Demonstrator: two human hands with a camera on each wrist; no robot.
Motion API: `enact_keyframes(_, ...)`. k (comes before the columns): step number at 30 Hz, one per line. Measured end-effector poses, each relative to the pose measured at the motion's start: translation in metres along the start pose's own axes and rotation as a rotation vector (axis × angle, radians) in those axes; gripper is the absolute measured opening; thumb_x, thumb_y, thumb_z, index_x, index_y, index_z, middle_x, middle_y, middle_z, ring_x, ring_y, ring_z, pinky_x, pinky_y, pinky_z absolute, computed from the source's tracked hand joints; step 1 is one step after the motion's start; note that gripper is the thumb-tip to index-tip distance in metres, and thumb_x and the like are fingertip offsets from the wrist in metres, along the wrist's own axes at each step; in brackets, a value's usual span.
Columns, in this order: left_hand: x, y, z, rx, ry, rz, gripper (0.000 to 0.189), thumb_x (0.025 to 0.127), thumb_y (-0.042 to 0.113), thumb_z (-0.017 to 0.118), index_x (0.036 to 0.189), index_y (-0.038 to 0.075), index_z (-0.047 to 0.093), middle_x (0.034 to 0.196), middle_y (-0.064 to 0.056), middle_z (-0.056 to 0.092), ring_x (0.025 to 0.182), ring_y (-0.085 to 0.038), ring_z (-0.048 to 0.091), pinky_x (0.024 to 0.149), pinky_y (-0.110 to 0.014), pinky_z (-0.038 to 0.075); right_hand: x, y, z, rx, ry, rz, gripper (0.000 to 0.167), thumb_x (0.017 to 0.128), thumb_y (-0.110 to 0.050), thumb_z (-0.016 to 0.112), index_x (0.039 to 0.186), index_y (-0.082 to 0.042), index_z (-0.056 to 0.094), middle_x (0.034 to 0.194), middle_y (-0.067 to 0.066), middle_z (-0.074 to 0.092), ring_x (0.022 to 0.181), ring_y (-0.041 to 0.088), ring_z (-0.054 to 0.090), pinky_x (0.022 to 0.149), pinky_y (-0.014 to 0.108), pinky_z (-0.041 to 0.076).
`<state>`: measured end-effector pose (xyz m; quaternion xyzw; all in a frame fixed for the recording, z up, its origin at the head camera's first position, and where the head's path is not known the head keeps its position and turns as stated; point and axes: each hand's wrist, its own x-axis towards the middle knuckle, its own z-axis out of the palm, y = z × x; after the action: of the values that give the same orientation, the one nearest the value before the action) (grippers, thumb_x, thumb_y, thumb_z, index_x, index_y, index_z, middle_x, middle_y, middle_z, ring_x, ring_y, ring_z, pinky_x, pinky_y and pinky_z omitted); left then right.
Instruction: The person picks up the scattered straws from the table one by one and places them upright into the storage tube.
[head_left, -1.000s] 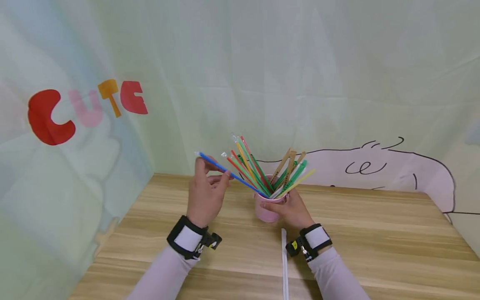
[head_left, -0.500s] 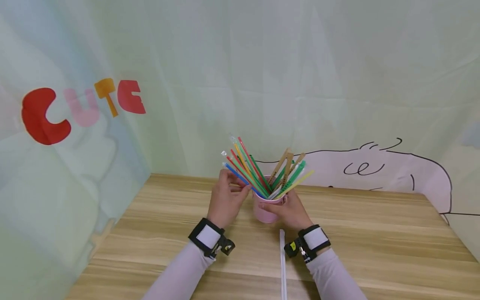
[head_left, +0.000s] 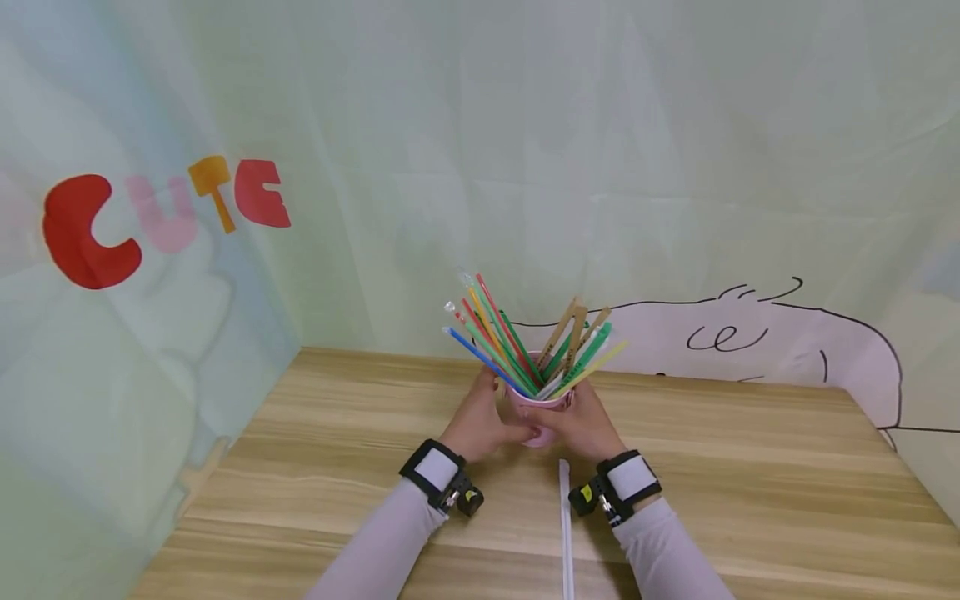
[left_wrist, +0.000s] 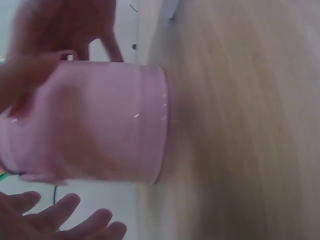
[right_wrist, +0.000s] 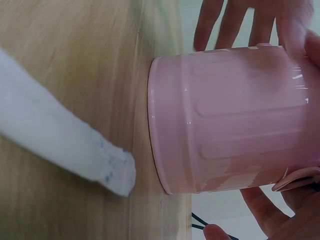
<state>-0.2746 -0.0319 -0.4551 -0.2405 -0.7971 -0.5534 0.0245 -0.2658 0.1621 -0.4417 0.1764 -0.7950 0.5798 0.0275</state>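
Observation:
A pink bucket-shaped cup [head_left: 534,435] stands on the table, full of straws: a blue straw [head_left: 480,350] leaning left at its rim, other coloured straws in clear wrappers, and brown and green printed ones. My right hand [head_left: 588,425] grips the cup from the right, its thumb across the front. On the left side is my left hand [head_left: 480,421], thumb towards the front of the cup. In the left wrist view its fingers [left_wrist: 85,220] are spread and apart from the pink wall. A white paper-wrapped straw [head_left: 566,525] lies on the table, its far end near the cup.
The wooden table [head_left: 750,483] extends on both sides of the cup. Behind it hangs a pale green printed cloth [head_left: 637,167] with a line drawing, and CUTE in coloured letters stands at the left.
My left hand has brought the blue straw right to the bunch, let go of it in the cup, then moved down beside the cup. The right hand keeps its grip.

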Motion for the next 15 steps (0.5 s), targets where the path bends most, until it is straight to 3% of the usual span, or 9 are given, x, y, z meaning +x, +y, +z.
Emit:
enact_keyframes(4,0.007,-0.008,0.013,-0.066,-0.014,0.047,0.114,0.066,0.016,0.098,0.159,0.022,0.031,0.156,0.001,0.046,0.146,-0.017,0.043,0.126,-0.044,0.030,-0.001,0.000,0.002,0.002,-0.016,-0.036,0.079,0.083,-0.010,0.086,0.152,-0.016,0.047,0.145,0.006,0.061,0.135,0.024,0.055,0.115,0.032,0.041)
enact_keyframes(7,0.009,-0.009,0.021,-0.038,0.024,0.039,0.111,0.066,0.017,0.098,0.157,0.022,0.034,0.153,-0.001,0.050,0.141,-0.017,0.049,0.124,-0.041,0.034,-0.001,-0.001,0.003,0.001,-0.018,-0.055,0.077,0.083,-0.009,0.085,0.151,-0.017,0.049,0.144,0.007,0.061,0.133,0.024,0.056,0.110,0.022,0.042)
enact_keyframes(9,0.010,-0.009,0.025,-0.010,0.059,0.036,0.107,0.067,0.018,0.097,0.156,0.022,0.037,0.152,-0.002,0.051,0.140,-0.018,0.050,0.123,-0.041,0.037,-0.002,-0.003,0.004,0.015,-0.016,-0.036,0.077,0.084,-0.011,0.086,0.151,-0.018,0.049,0.142,0.008,0.062,0.130,0.024,0.058,0.104,0.022,0.049)
enact_keyframes(13,0.012,-0.006,0.030,0.013,0.097,0.039,0.099,0.071,0.018,0.096,0.153,0.020,0.042,0.151,-0.004,0.054,0.140,-0.019,0.051,0.123,-0.039,0.037,-0.003,-0.005,0.005,0.006,0.007,0.019,0.077,0.084,-0.016,0.087,0.150,-0.023,0.050,0.140,0.006,0.064,0.129,0.022,0.060,0.106,0.031,0.051)
enact_keyframes(15,0.012,-0.005,0.031,0.010,0.102,0.049,0.097,0.072,0.018,0.095,0.153,0.018,0.042,0.151,-0.004,0.054,0.141,-0.020,0.051,0.123,-0.040,0.037,-0.002,-0.005,0.004,-0.009,0.016,0.029,0.077,0.084,-0.017,0.088,0.151,-0.023,0.049,0.141,0.006,0.063,0.131,0.022,0.059,0.109,0.029,0.047)
